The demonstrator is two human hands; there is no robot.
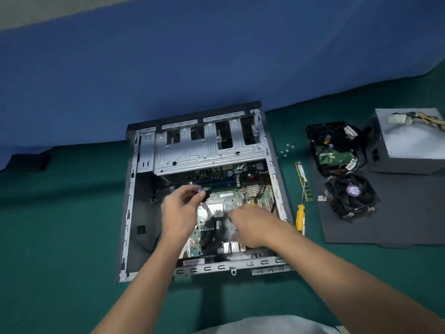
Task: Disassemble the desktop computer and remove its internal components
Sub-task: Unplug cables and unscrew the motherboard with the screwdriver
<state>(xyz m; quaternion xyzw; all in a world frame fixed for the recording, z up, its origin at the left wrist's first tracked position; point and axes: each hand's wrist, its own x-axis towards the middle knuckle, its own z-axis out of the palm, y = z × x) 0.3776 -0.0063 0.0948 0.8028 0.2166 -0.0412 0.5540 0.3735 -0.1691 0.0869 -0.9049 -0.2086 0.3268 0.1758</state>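
Note:
The open desktop case (131,213) lies flat on a green surface, its green motherboard (226,196) showing inside below the silver drive cage (207,148). My left hand (180,208) hovers over the board and grips a small black part (203,195) with a purple tip between thumb and fingers. My right hand (250,225) reaches down onto the board's middle with curled fingers; what they hold is blurred and hidden.
To the right of the case lie a RAM stick (303,182), a yellow screwdriver (300,216) and several loose screws (287,149). On a dark mat (397,213) rest a hard drive (333,148), a cooler fan (351,196) and a grey power supply (409,141). A blue wall stands behind.

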